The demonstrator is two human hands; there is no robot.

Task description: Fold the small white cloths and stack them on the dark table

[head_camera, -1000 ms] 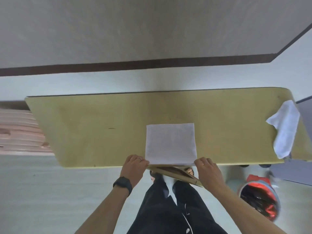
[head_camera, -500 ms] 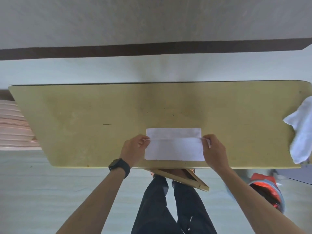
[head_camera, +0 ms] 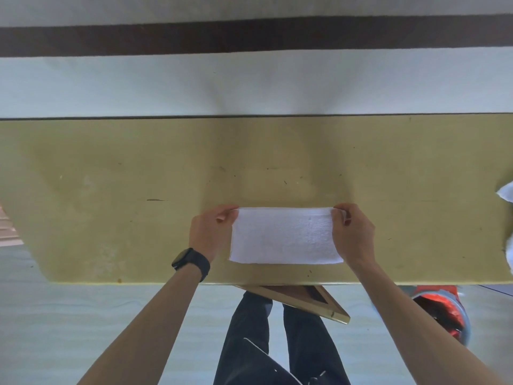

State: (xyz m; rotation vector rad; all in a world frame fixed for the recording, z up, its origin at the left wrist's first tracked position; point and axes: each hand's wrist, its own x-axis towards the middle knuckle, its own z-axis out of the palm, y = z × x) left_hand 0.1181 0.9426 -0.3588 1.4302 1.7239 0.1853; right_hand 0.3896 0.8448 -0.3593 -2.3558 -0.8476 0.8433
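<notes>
A small white cloth [head_camera: 283, 236] lies folded in half as a wide rectangle on the yellowish table [head_camera: 111, 190], close to the near edge. My left hand [head_camera: 208, 232] pinches its far left corner. My right hand [head_camera: 354, 233] pinches its far right corner. Both hands rest at the cloth's short sides. A second, crumpled white cloth [head_camera: 506, 195] shows only partly at the right border of the view.
Under the table's near edge a wooden triangular brace [head_camera: 311, 301] sticks out above my dark trousers. A red and grey object [head_camera: 447, 309] sits on the floor at the right. A pink slatted surface [head_camera: 7, 229] is at the far left.
Both hands carried the cloth's near edge away from me and laid it on the far edge, so the square cloth is now a half-height rectangle. The view shifted right to left.
</notes>
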